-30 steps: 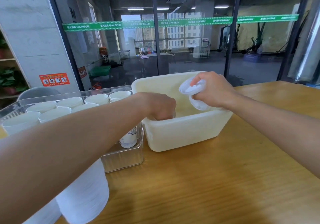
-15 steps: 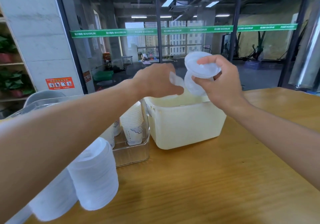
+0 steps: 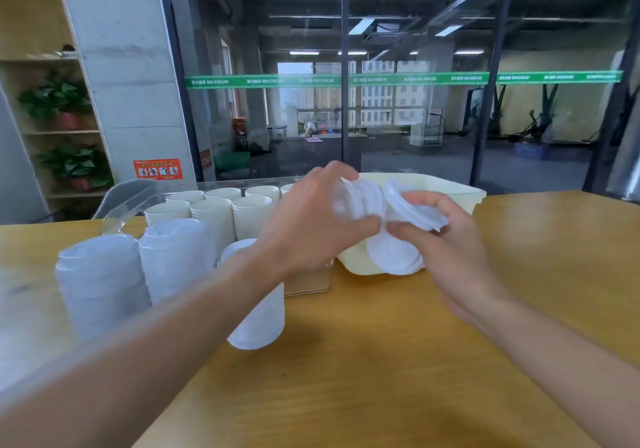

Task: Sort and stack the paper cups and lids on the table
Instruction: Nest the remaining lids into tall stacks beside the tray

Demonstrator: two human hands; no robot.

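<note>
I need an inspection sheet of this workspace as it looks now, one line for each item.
Surface: wooden table, bare in front.
Job's things: paper cup stacks upright in clear tray; three lid stacks lying on the table at left; cream bin behind the hands.
Clutter: nothing seen.
Grippers: left hand grips blurred clear lids; right hand holds loose lids.
Cables: nothing seen.
Surroundings: glass wall, potted plants on shelves.
</note>
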